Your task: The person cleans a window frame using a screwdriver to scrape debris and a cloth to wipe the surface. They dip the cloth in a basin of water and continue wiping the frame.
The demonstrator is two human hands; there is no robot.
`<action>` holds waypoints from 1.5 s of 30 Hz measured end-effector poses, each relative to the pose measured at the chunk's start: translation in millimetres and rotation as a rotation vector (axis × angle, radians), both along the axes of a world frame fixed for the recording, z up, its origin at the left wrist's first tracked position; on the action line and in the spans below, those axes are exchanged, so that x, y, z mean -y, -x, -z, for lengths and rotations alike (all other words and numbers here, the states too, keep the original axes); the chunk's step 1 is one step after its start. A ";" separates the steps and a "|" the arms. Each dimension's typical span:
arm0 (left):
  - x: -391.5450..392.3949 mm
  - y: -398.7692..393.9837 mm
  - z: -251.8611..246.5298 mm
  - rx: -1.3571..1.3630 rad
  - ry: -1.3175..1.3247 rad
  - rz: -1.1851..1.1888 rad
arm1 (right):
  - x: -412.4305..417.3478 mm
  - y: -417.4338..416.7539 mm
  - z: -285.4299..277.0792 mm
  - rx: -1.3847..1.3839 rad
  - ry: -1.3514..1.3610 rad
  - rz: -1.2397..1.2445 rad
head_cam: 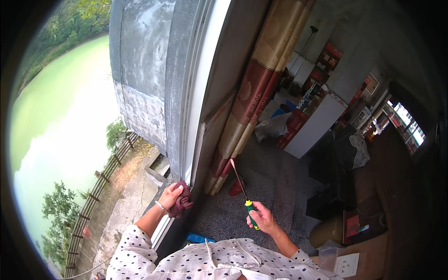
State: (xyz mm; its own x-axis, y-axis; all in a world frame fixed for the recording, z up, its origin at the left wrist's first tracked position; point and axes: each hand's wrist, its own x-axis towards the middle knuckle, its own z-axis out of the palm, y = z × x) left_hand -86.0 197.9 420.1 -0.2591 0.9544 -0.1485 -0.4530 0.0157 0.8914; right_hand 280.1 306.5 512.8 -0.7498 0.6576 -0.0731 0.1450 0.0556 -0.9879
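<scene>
My left hand (170,196) grips a crumpled maroon cloth (181,201) at the white window frame (202,101), low in the view. My right hand (260,217) is closed around the green and yellow handle of a screwdriver (251,213). Its long metal shaft points up and away, over the room's floor, and its tip appears in front of the lower end of a maroon and gold curtain (245,98). Whether the tip touches the curtain I cannot tell. The cloth partly hides the frame's lower end.
Outside at the left lie a concrete path (129,206), a railing (93,197) and green water far below. Indoors, a red bucket (236,188) stands on the speckled floor, with a white cabinet (316,126) farther off. A wooden table (374,250) is at lower right, a blue object (199,238) near my body.
</scene>
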 end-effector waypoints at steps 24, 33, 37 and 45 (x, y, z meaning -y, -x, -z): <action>-118.1 121.9 -338.4 -0.439 -0.762 -0.330 | 5.4 195.6 -115.9 -0.322 -0.295 -0.050; -105.1 122.9 -310.3 -0.860 -0.457 -0.316 | -0.3 234.2 -125.8 -0.313 -0.154 -0.027; -66.3 101.6 -320.7 -1.325 -0.248 -0.325 | -0.5 236.5 -121.2 -0.430 -0.062 -0.040; -19.9 62.4 -312.3 -1.603 -0.157 -0.602 | 25.6 237.3 -109.4 -0.562 -0.018 -0.079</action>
State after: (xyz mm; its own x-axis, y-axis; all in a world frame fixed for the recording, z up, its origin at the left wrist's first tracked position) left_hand -148.5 217.8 732.4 -0.3439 0.6535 0.6742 0.9133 0.0661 0.4018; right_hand 42.8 280.9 622.2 -0.7171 0.5959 0.3615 -0.4076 0.0621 -0.9110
